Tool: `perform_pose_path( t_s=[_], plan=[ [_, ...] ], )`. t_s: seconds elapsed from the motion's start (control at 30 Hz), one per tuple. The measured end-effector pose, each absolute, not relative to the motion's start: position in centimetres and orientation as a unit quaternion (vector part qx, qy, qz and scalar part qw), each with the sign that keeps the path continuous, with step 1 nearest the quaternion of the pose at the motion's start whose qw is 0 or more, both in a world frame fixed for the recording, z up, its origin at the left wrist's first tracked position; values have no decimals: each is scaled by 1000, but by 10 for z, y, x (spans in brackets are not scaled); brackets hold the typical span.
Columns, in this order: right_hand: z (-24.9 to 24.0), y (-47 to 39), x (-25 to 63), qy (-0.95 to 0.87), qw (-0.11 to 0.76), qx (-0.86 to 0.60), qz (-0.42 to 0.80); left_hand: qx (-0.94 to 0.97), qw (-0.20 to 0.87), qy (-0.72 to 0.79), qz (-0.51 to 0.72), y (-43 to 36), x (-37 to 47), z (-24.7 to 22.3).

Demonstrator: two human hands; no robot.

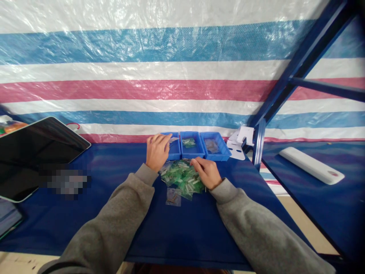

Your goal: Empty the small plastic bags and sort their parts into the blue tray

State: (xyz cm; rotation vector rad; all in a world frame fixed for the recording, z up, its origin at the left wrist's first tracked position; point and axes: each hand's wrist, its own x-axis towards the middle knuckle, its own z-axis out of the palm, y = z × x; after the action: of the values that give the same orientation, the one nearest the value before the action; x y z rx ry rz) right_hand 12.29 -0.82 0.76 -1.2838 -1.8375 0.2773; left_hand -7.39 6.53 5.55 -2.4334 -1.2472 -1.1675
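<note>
My left hand (pixel 157 152) hovers over the left blue bin (pixel 174 155), its fingers stretched out and slightly apart. Beside its fingertips a clear packet (pixel 173 140) shows in that bin; whether they touch is unclear. At the far right edge of a pile of green-tinted small plastic bags (pixel 182 177), my right hand (pixel 207 172) has thumb and forefinger pinched together. What they grip, if anything, is too small to make out. The bags contain small light and metallic pieces. Nearer me lies a single clear bag (pixel 173 197) with brownish pieces inside.
The middle blue bin (pixel 192 153) holds green bags, the right blue bin (pixel 218 155) clear ones. White card pieces (pixel 237 146) stand by the blue metal frame (pixel 258 144). A dark-screened tablet (pixel 40 152) lies left; a long white device (pixel 312 165) rests on the right-hand table.
</note>
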Motion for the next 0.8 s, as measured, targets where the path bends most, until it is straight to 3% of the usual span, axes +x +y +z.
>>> perform_pose_path(
  t_s=[0.2,0.53,0.7,0.8],
  plan=[
    [3,-3,127,-729,416,-540,65,-853,49,-451,-258,48,-75,38],
    [1,0,129,-728,386,-565,46,-823,108,-557,-30,24,-80,38],
    [0,0,129,-730,386,-563,38,-838,92,-536,-48,29,-81,33],
    [2,-1,129,-723,402,-561,42,-842,44,-513,-163,28,-77,39]
  ],
)
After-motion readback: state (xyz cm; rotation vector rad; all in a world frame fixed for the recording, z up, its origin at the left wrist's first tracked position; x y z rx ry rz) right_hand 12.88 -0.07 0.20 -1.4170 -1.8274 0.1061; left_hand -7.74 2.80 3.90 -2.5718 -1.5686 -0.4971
